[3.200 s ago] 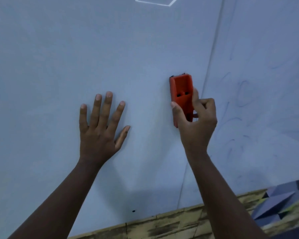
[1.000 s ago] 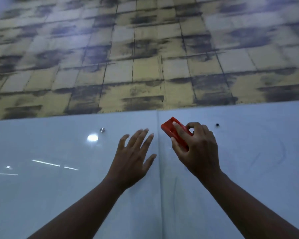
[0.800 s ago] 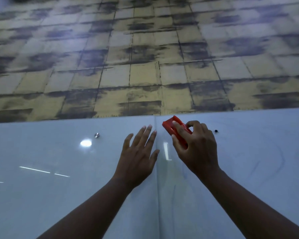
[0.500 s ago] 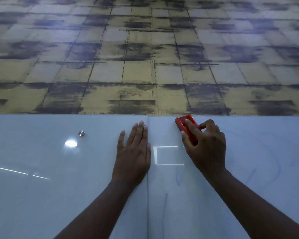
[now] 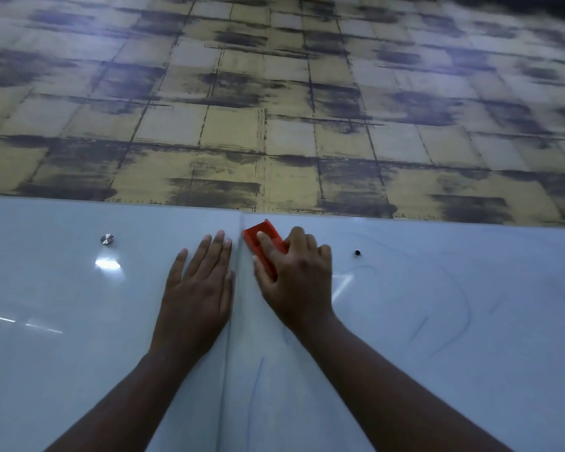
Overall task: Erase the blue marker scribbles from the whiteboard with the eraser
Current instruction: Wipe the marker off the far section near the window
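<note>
Hands at the whiteboard [image 5: 79, 321] seam
Right hand [image 5: 299, 278] grips the red eraser [image 5: 261, 238] just right of the seam; left hand [image 5: 196, 291] lies flat, fingers straight, just left of it.

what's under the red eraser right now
The whiteboard, at its top edge beside the panel seam. The right hand grips the red eraser; any marker beneath it is covered.

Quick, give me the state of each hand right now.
Left hand: open, fingers straight, flat on the whiteboard.
Right hand: holding the red eraser against the board near its top edge.
</note>
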A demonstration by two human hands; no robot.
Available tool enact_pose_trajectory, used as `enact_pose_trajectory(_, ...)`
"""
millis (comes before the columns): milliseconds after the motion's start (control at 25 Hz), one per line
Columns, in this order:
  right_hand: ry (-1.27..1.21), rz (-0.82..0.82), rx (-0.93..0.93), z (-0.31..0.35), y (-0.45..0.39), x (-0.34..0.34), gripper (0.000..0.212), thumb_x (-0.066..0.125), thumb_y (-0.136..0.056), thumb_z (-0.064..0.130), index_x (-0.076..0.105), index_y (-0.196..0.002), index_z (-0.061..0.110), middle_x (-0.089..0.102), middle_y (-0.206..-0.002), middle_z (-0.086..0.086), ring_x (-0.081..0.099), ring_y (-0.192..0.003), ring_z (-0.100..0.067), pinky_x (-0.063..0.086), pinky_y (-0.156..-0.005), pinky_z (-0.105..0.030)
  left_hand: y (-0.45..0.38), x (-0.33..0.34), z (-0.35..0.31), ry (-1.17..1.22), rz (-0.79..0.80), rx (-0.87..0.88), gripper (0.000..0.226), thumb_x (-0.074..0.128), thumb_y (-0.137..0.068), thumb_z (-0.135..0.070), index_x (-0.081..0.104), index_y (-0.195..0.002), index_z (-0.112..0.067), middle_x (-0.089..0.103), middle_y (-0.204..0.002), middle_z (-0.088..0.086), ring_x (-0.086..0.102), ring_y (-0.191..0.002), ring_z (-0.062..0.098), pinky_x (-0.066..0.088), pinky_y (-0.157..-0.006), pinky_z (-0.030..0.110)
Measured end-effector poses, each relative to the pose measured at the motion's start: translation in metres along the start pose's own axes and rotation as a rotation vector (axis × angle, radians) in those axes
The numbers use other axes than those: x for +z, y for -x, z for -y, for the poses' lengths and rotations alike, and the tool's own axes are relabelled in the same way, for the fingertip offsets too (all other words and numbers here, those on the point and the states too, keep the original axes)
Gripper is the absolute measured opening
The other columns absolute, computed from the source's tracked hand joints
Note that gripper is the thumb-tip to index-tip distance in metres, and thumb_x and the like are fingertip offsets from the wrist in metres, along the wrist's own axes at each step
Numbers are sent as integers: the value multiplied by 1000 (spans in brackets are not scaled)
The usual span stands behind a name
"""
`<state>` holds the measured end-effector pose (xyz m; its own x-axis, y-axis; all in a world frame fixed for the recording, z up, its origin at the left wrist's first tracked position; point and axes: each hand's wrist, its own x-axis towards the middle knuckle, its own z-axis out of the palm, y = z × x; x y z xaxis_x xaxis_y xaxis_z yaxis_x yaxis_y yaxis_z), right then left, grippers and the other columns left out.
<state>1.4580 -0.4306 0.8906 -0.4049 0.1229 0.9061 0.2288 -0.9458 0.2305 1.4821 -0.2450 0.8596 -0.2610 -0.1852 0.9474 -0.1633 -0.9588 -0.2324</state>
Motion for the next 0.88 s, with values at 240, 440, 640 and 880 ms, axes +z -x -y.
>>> enact_pose_trajectory(240,178,-37,284,-84,9,-25,48,61,-99,44,64,-140,20,59,-97,-13,57,-83,-27,52,-74,-39,15,0,-7,-17,-32,-48,59,31,-108,-31,40,-162,-10,33,-171,6,32,-159,23,24,-128,53)
enact_pose_trajectory(440,136,-10,460,-53,13,-25,47,68,-95,39,68,-137,18,57,-96,-12,57,-82,-27,55,-72,-41,25,-4,-11,-24,-7,-58,61,29,-108,-31,35,-164,-9,29,-173,9,27,-161,27,21,-129,55)
enact_pose_trajectory(640,21,30,223,5,36,-21,48,64,-96,40,65,-139,18,57,-97,-9,54,-82,-23,55,-68,-39,32,-7,-16,9,43,-77,62,28,-109,-34,32,-164,-7,27,-173,13,22,-162,30,28,-127,61)
enact_pose_trajectory(880,75,116,22,6,72,-42,49,59,-98,45,63,-141,21,62,-99,-9,57,-83,-21,54,-66,-36,58,-16,-18,52,72,-53,62,26,-110,-35,32,-164,-4,26,-173,16,23,-162,33,30,-125,63)
